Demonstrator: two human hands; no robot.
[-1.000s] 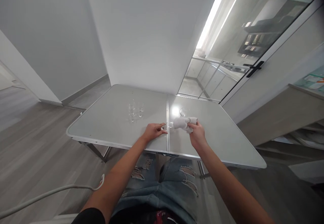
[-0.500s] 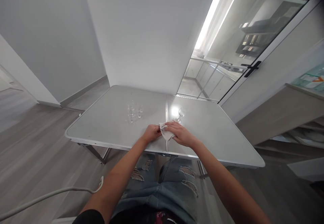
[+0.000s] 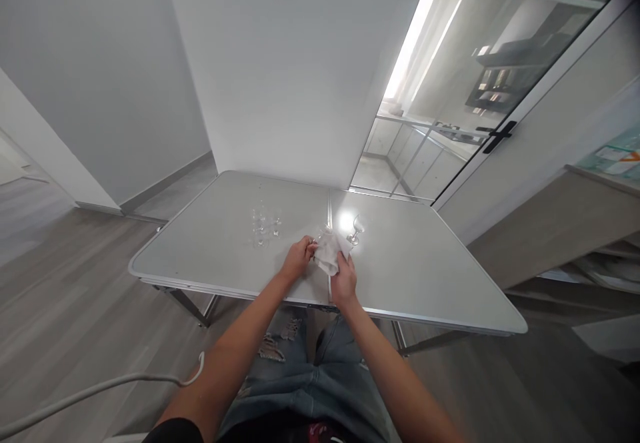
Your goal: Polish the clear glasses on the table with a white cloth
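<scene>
Grey table [image 3: 425,269], front edge: our left hand [image 3: 299,257] pinches clear stemmed glass [image 3: 313,241], right hand [image 3: 345,279] grips white cloth [image 3: 328,254]; wiping seems unfinished.

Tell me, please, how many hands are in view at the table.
2: the left hand just left of the white cloth, and the right hand gripping that cloth, toward its right side. No others show.

White cloth [image 3: 327,255], pale grey tabletop [image 3: 405,269], faded blue jeans [image 3: 300,386]
</scene>
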